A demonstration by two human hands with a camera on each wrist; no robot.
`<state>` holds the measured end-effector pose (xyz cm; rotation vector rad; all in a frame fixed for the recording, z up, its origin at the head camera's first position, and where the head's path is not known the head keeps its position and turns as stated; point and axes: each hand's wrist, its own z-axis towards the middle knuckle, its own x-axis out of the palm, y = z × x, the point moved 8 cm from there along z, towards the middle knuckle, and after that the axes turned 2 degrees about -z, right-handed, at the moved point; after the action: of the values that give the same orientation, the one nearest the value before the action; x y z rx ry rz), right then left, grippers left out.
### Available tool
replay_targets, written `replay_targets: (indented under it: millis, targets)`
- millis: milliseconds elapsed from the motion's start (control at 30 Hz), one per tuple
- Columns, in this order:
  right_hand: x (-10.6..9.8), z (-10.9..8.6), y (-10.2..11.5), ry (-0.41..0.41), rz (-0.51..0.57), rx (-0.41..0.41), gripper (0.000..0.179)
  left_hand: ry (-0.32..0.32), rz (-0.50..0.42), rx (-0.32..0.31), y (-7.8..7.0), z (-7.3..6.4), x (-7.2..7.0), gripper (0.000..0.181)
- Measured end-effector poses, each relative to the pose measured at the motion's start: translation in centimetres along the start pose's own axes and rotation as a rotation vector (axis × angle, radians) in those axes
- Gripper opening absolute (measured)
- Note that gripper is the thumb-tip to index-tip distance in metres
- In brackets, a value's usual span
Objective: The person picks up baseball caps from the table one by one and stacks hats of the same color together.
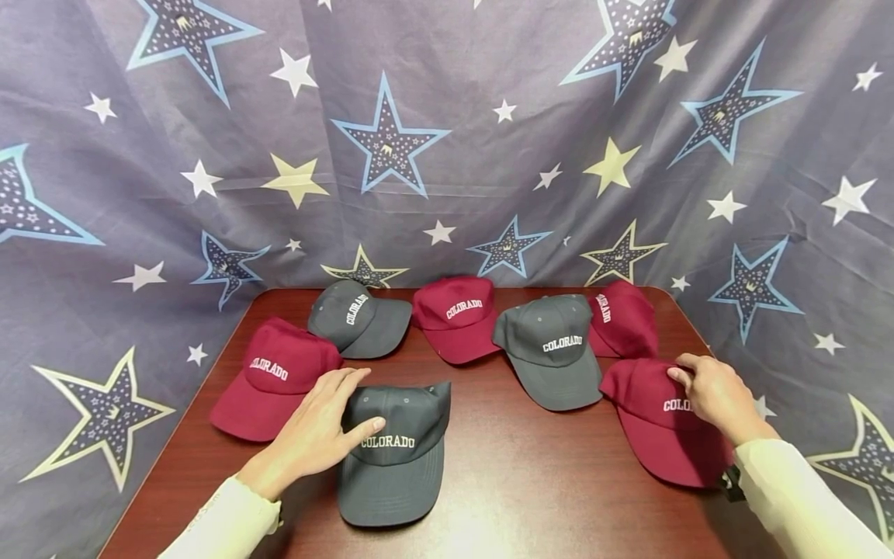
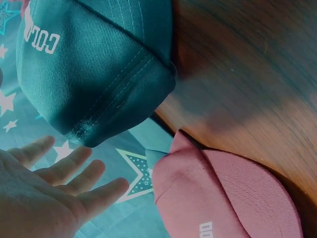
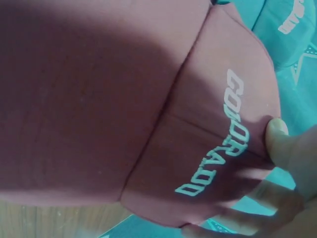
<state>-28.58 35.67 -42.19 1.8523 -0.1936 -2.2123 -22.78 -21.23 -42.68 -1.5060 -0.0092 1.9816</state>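
Maroon COLORADO baseball cap (image 1: pixel 660 427) is at the right side of the tabletop (image 1: pixel 510 473), pinched at its top by the right hand (image 1: pixel 719 396), presumably for steadiness, while the left hand (image 1: pixel 314 428), fingers apart, flanks the front gray COLORADO cap (image 1: pixel 393 466).

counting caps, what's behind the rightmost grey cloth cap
Behind the rightmost grey cloth cap sits a maroon cloth cap, partly showing; the part overlapped is covered and can't be seen.
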Motion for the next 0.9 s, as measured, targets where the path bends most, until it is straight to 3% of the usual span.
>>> replay_targets:
  millis: [200, 467, 900]
  targets:
    - [-0.5, -0.6, 0.6, 0.029, 0.012, 0.012, 0.02, -0.001, -0.001, -0.001, 0.0, -0.1, -0.1, 0.083]
    - [-1.7, -1.3, 2.0, 0.01, 0.016, 0.012, 0.018, -0.006, -0.007, 0.0, 0.0, -0.1, -0.2, 0.083]
    - [-2.9, -2.7, 6.5, -0.025, 0.021, -0.068, 0.01, -0.016, -0.01, 0.006, -0.1, -0.2, -0.4, 0.083]
